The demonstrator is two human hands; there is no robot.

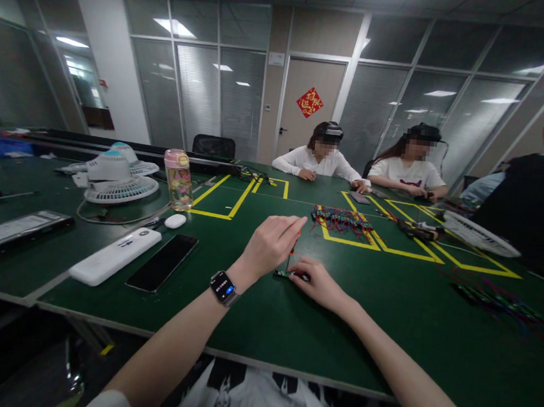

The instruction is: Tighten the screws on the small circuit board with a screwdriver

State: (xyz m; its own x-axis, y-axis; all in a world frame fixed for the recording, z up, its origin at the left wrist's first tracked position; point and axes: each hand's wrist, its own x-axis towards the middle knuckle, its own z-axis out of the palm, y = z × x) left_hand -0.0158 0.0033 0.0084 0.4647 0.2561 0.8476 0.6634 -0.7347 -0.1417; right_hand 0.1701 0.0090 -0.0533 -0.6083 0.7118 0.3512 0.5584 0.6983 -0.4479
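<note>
My left hand (272, 242), with a smartwatch (223, 287) on its wrist, is closed round a small red-handled screwdriver (292, 252) held upright, tip down. The tip meets a small green circuit board (285, 273) lying on the green table (287, 334). My right hand (315, 280) rests on the table with fingers pinched on the right end of that board. A heap of red, blue and green wired parts (341, 220) lies beyond my hands inside yellow tape lines.
To my left lie a black phone (163, 262), a white power bank (115, 255), a white mouse-like object (175, 220), a clear bottle (179, 179) and white desk fans (119, 178). Two people sit across the table. More coloured wires (509, 306) lie at right.
</note>
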